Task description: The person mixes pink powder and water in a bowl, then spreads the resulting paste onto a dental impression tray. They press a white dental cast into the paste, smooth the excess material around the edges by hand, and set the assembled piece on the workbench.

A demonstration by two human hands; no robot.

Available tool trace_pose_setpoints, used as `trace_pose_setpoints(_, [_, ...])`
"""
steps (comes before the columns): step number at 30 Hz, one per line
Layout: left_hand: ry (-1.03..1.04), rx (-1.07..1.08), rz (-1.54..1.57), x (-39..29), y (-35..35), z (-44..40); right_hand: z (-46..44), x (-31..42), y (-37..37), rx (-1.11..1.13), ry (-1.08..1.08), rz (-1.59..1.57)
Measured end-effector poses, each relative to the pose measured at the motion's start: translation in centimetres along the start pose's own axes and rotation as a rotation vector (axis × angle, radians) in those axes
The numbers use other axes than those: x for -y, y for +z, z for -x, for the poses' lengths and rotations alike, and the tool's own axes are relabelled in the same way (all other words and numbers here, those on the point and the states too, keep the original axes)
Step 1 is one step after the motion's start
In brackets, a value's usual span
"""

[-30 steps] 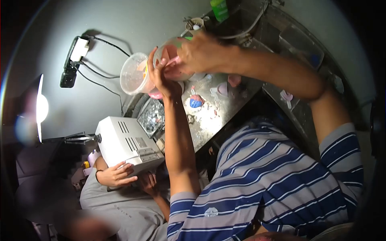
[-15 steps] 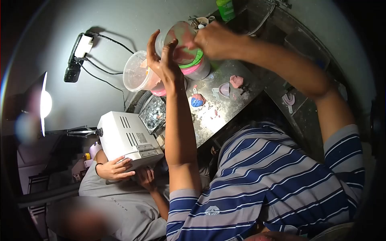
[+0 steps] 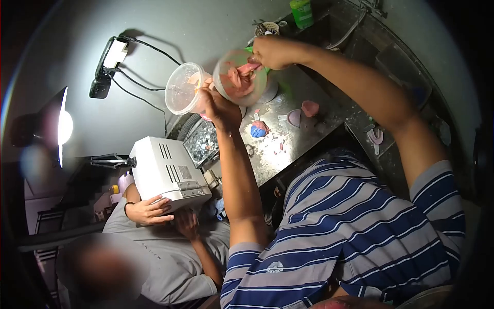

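Observation:
My left hand (image 3: pixel 222 108) is wrapped round the lower left side of a clear round bowl (image 3: pixel 222 77), tilted toward me. Thick pink paste (image 3: pixel 240 85) lies inside it. Fingers of my right hand (image 3: pixel 271 52) are closed on a pink spatula (image 3: pixel 249 67) that reaches into the paste. Left of the bowl is a translucent tub (image 3: pixel 177 95). Below, on the metal worktop (image 3: pixel 293 135), are an impression tray with blue and pink material (image 3: pixel 259 129), a pale tray (image 3: pixel 293 118) and a pink lump (image 3: pixel 310 108).
At the lower left another person in a grey shirt (image 3: pixel 164 252) has their hands at a white box-shaped machine (image 3: pixel 167 170). A lamp (image 3: pixel 65 127) shines at the far left. Power cords (image 3: pixel 154 49) run along the wall. A green bottle (image 3: pixel 302 14) stands at the back.
My left hand has gone from open fingers beside the bowl to a grip round it. The bowl is tilted more toward me, and the spatula has moved within the paste.

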State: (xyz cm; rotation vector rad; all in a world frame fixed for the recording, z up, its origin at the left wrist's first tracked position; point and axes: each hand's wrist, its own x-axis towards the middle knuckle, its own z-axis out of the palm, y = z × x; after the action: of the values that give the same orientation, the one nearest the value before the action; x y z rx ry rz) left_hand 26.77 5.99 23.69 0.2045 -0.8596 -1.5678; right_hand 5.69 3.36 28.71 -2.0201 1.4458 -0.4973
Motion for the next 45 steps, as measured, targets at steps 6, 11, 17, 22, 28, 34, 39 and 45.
trace_pose_setpoints(6, [0.051,-0.185,-0.413,-0.3,2.5,-1.1,0.2,2.4,-0.4,-0.6,-0.585,0.46])
trace_pose_setpoints(11, [0.205,-0.196,-0.407,-0.9,3.6,-1.8,0.3,3.1,0.0,-0.491,-0.514,0.592])
trace_pose_setpoints(17, [0.407,-0.232,-0.658,-1.4,4.6,-2.0,-0.6,1.2,-0.8,-0.624,-0.474,0.397])
trace_pose_setpoints(22, [0.367,-0.26,-0.602,-1.2,3.2,-2.0,-1.7,0.8,-1.6,-0.789,-0.853,0.539])
trace_pose_setpoints(28, [0.556,-0.276,-0.965,-0.6,1.8,-1.6,-4.2,-3.7,12.1,-0.27,-0.31,-0.002])
trace_pose_setpoints(34, [0.346,-0.292,-0.383,1.8,-2.8,3.1,3.3,0.7,14.3,0.422,0.345,-0.497])
trace_pose_setpoints(39, [0.129,-0.545,-0.125,4.6,-6.4,7.1,6.6,-0.8,17.1,0.563,0.412,-0.96])
trace_pose_setpoints(45, [0.166,-0.707,-0.219,7.1,-7.0,12.8,12.0,-3.5,16.7,0.665,0.569,-1.356])
